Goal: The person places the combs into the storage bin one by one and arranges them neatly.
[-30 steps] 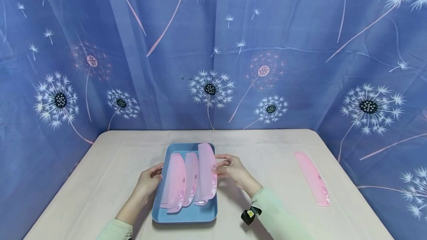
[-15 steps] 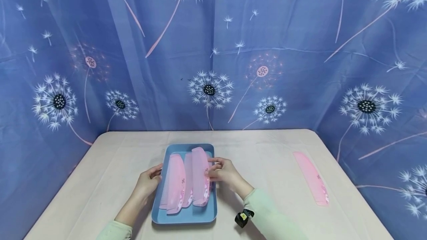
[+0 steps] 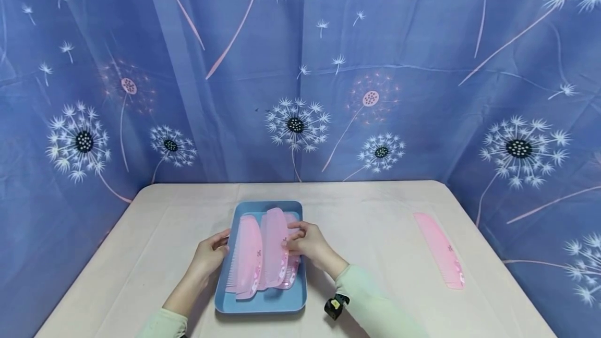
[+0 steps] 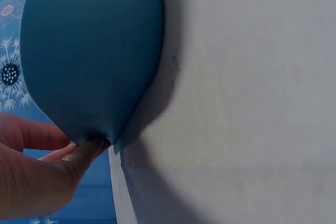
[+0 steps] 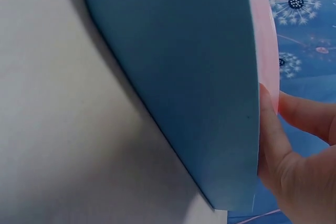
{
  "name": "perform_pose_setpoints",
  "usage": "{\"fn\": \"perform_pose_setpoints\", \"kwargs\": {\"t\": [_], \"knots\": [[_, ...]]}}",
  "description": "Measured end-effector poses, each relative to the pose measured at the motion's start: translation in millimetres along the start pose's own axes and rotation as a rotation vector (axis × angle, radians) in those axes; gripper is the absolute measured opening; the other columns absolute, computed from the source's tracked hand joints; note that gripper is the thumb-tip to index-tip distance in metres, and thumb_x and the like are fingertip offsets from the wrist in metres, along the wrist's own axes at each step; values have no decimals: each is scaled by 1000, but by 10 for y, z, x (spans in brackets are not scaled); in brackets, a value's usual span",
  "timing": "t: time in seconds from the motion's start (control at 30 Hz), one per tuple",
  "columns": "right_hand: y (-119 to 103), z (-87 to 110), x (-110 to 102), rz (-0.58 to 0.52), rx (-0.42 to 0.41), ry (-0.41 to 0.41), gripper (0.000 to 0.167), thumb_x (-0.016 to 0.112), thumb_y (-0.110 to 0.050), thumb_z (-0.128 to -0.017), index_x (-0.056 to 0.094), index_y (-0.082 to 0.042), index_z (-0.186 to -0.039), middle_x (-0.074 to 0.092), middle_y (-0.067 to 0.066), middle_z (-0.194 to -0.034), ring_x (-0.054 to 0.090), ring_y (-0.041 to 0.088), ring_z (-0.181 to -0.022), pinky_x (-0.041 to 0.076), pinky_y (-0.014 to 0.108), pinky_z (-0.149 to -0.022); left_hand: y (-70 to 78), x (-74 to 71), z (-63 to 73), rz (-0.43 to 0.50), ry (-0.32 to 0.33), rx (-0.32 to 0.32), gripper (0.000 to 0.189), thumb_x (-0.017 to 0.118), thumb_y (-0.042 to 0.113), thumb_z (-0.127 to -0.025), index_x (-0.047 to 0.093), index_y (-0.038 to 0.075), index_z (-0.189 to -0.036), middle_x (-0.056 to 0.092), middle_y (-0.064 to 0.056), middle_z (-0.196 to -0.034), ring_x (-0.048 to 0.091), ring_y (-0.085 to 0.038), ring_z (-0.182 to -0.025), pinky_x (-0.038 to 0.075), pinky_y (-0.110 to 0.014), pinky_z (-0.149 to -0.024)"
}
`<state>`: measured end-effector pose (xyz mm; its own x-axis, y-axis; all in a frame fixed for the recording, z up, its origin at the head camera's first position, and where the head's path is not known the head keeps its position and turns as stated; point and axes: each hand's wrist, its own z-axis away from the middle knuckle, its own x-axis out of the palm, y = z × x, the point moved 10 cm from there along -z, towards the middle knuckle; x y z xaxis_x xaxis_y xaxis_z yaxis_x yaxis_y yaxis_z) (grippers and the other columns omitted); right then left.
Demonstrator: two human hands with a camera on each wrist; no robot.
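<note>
A blue tray (image 3: 263,305) holds several translucent pink combs, lying lengthwise and partly overlapping. My right hand (image 3: 311,244) reaches over the right rim and pinches the edge of one pink comb (image 3: 274,249) between thumb and fingers. That comb lies over another in the middle of the tray; a further pink comb (image 3: 292,270) shows beneath the right fingers. On the tray's left side rests another pink comb (image 3: 249,260), overlapping one below it. My left hand (image 3: 209,257) grips the tray's left side, and the left wrist view shows its thumb (image 4: 86,153) against the tray wall.
Off to the right, a single pink comb (image 3: 440,252) lies on the pale tablecloth (image 3: 366,207). Blue curtains (image 3: 235,145) with dandelion prints surround the table at the back and sides. A black wrist device (image 3: 336,305) hangs below the right sleeve.
My right hand has carried its comb leftward, from over the tray's right rim to the middle, uncovering the comb at the right. My left hand stays at the tray's side.
</note>
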<state>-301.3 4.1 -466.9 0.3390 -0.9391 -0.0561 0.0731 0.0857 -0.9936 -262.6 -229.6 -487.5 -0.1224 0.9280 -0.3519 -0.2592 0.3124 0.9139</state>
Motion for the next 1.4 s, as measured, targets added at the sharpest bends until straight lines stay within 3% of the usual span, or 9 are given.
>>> {"fn": "perform_pose_setpoints", "kwargs": {"t": [0.17, 0.3, 0.7, 0.87, 1.1, 1.4], "knots": [[-44, -16, 20, 46, -18, 21, 51, 65, 14, -77, 49, 14, -126, 60, 16, -81, 59, 12, -63, 60, 41, -68, -4, 0, -8, 10, 8, 4, 49, 43, -7, -91, 42, -6, -140, 48, -31, -134, 45, -44, -126, 40, -52, -104], [-50, -17, 31, 104, -13, 43, 52, 66, 13, -75, 52, 11, -125, 58, 13, -79, 56, 12, -62, 60, 34, -64, 2, -2, 0, 10, 8, 4, 49, 42, -7, -91, 42, -5, -140, 47, -31, -135, 44, -44, -127, 39, -52, -105], [21, -26, 97, 137, -11, 41, 52, 67, 13, -74, 51, 12, -123, 59, 14, -82, 57, 12, -62, 57, 28, -60, 7, -5, 23, -5, 3, -1, 50, 42, -6, -91, 42, -4, -141, 48, -30, -135, 45, -43, -126, 40, -51, -104], [16, -26, 119, 181, -14, 33, 52, 69, 11, -73, 52, 12, -122, 60, 17, -88, 59, 13, -67, 58, 27, -63, 5, -4, 14, -7, 8, 6, 49, 42, -6, -91, 42, -5, -141, 49, -30, -134, 46, -43, -125, 41, -51, -104], [-83, 5, 129, 342, -97, 32, 43, 76, 6, -71, 60, 11, -111, 64, 16, -88, 61, 16, -74, 55, 25, -64, 9, -2, 18, 1, 12, 23, 49, 42, -7, -91, 42, -6, -140, 48, -31, -134, 46, -45, -125, 41, -51, -104], [-236, 49, 129, 355, -199, -4, 38, 72, 7, -73, 60, 13, -108, 67, 20, -87, 64, 19, -74, 54, 21, -64, 13, -3, 12, -7, 19, 23, 49, 43, -7, -91, 42, -6, -140, 48, -31, -135, 45, -45, -125, 41, -51, -104]]}}
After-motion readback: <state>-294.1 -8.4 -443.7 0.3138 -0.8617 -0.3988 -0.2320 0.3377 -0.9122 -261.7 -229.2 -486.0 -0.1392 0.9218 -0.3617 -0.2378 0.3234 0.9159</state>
